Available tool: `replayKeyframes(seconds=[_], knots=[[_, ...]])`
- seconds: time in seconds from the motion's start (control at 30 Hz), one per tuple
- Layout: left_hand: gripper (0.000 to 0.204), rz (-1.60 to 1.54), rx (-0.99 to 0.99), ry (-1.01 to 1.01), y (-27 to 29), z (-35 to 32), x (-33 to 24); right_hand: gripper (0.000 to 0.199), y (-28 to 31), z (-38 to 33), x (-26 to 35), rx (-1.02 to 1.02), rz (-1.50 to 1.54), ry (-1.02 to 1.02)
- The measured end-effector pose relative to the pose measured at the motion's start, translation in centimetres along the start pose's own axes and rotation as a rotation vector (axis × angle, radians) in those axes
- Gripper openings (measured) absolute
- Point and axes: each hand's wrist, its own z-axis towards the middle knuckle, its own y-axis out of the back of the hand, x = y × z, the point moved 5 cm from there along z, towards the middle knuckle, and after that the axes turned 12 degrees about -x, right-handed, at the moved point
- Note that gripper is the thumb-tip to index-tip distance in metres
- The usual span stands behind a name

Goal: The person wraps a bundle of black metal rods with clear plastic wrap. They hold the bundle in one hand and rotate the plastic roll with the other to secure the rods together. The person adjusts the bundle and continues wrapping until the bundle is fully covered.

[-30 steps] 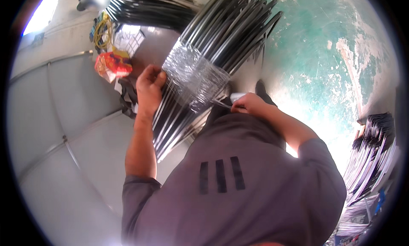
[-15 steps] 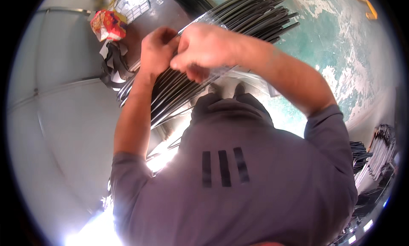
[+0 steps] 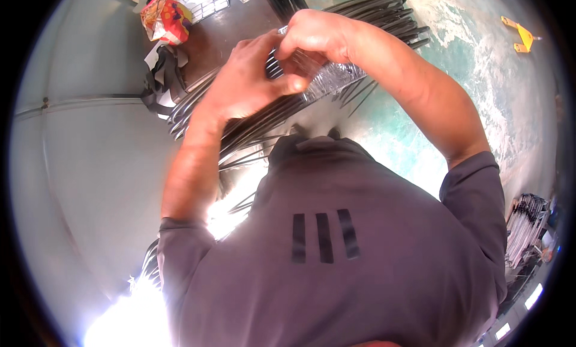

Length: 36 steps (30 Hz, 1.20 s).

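Observation:
A long bundle of thin black strips (image 3: 264, 126) lies slantwise in front of me, with clear plastic film (image 3: 336, 81) wrapped round its middle. My left hand (image 3: 246, 80) rests over the bundle, thumb stretched to the right and apart from the fingers; strips show in the gap between. On the far side of the film, my right hand (image 3: 315, 35) has its fingers curled down onto it. A fold of film shows beneath that palm. The right fingertips are partly hidden behind the left thumb and the film.
The brown tabletop (image 3: 222, 32) holds a red and yellow bag (image 3: 165, 20), dark and white scraps (image 3: 163, 74) and a white sheet with a grid (image 3: 204, 0). More black strips (image 3: 282, 0) lie at the back. A yellow bracket (image 3: 522, 36) is on the worn green floor (image 3: 444, 77).
My left hand has spread its thumb and moved right along the bundle. My right hand has moved up and right, uncovering more of the film. The view has shifted slightly.

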Motion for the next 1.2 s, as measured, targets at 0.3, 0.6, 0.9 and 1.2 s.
replayKeyframes(seconds=[0.3, 0.6, 0.9, 1.2], knots=[[0.036, 0.184, -0.362, -0.005, -1.4, 0.6, 2.5, 0.015, -1.9, -2.9, 4.5, -0.25, -0.887, 0.677], [0.036, 0.092, -0.377, 0.144, -2.4, 1.8, 2.3, 0.033, 0.5, 0.8, 2.1, -0.217, -0.582, 0.761], [0.039, 0.117, -0.335, 0.204, -2.8, 2.3, 4.0, 0.016, 6.9, -8.5, -1.4, -0.798, -0.22, 1.304], [0.022, -0.118, -0.266, 0.326, -3.4, 1.6, 4.3, 0.019, 11.2, -7.3, -52.2, -1.058, -0.149, -0.154]])
